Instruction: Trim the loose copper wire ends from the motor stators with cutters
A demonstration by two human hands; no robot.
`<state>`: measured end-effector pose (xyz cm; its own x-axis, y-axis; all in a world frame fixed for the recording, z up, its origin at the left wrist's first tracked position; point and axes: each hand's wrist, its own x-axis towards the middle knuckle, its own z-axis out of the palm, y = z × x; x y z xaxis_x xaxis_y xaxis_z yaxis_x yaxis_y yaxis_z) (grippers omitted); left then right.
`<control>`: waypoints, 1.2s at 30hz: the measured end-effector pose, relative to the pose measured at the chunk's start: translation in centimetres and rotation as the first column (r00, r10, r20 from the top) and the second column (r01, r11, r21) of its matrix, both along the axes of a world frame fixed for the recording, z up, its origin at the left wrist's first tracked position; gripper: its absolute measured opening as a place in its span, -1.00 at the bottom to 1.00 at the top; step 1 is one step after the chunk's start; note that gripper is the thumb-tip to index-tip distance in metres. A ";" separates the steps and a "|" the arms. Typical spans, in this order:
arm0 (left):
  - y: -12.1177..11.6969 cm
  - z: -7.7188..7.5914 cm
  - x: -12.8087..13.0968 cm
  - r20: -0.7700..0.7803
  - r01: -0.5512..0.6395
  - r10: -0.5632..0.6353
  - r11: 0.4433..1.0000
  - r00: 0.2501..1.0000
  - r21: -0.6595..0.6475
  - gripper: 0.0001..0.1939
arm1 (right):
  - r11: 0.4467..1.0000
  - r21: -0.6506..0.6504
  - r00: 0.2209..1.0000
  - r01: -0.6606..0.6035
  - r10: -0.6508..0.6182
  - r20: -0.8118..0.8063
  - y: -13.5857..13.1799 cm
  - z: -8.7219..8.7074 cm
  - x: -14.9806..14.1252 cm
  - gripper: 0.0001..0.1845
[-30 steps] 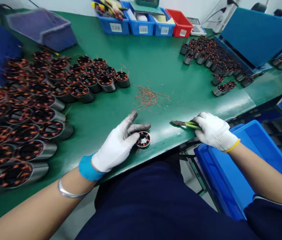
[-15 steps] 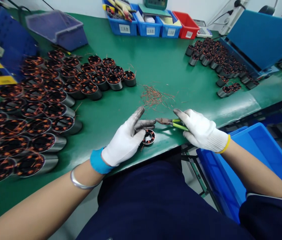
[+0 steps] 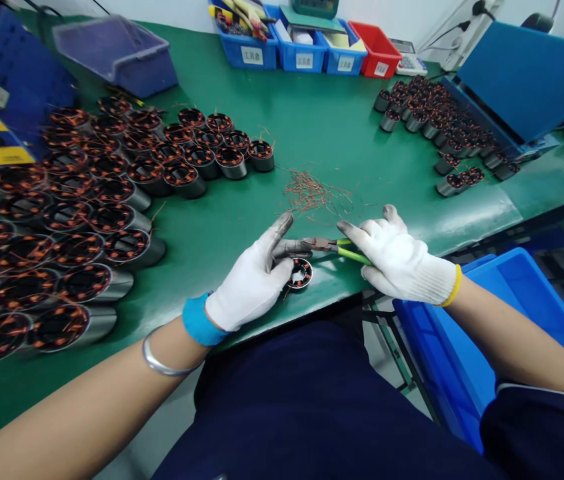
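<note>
A small motor stator (image 3: 299, 274) with copper windings sits near the front edge of the green bench. My gloved left hand (image 3: 255, 277) grips it, thumb on the near side and fingers behind it; the index finger points up and away. In my gloved right hand (image 3: 396, 257) is a pair of diagonal cutters (image 3: 329, 245) with green handles. Their jaws lie by the left fingertips, just above the stator's far rim; whether they touch a wire I cannot tell. Beyond both hands lies a loose heap of copper wire clippings (image 3: 309, 191).
Several rows of stators (image 3: 112, 190) stand on the left, and another group (image 3: 437, 120) at the back right beside a blue box (image 3: 527, 77). Blue tool bins (image 3: 252, 53) and a red bin (image 3: 376, 50) line the wall. Blue crates (image 3: 522, 300) stand below the bench on the right.
My right hand has moved the cutters a little left, closer to the stator and the left fingers. My left hand still holds the stator in nearly the same spot.
</note>
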<state>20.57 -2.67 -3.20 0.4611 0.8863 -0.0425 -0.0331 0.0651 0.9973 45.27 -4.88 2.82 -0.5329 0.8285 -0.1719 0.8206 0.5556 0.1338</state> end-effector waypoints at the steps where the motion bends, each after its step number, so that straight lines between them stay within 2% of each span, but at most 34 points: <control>1: 0.0 0.0 0.0 0.002 0.005 -0.005 1.000 1.000 0.005 -0.13 | 1.000 -0.001 1.000 -0.003 0.003 -0.005 0.0 0.0 0.1 -0.15; 11: 0.0 0.3 0.0 -0.004 0.031 -0.031 0.999 1.000 0.024 -0.18 | 0.998 0.015 0.995 -0.060 0.061 -0.083 -0.1 0.0 0.5 -0.17; 18: 0.0 0.3 0.0 -0.045 0.016 -0.015 0.999 0.999 0.029 -0.18 | 0.999 -0.007 0.998 -0.053 0.053 -0.045 0.9 0.7 -0.5 -0.21; 22: 0.0 0.4 0.1 -0.026 0.018 -0.018 1.000 1.000 0.010 -0.18 | 0.994 -0.107 0.995 -0.009 -0.002 -0.104 1.2 1.1 -0.7 -0.29; 26: 0.1 0.2 0.0 -0.051 0.019 -0.018 1.000 0.999 0.022 -0.17 | 0.965 -0.256 0.988 0.052 -0.087 -0.127 1.4 1.3 -0.8 -0.39; 28: 0.1 0.0 0.0 -0.054 0.014 -0.012 1.000 0.998 0.028 -0.17 | 0.958 -0.283 0.987 0.052 -0.093 -0.132 1.7 1.3 -0.6 -0.42; 32: 0.2 -0.2 -0.1 -0.011 0.026 -0.026 1.000 1.000 -0.001 -0.14 | 0.981 -0.191 0.991 0.025 -0.050 -0.127 2.6 1.3 0.1 -0.39; 36: 0.3 -0.1 0.0 0.033 0.043 -0.043 0.999 0.999 -0.021 -0.11 | 0.992 -0.071 0.993 -0.102 0.097 -0.073 3.5 1.9 0.1 -0.27</control>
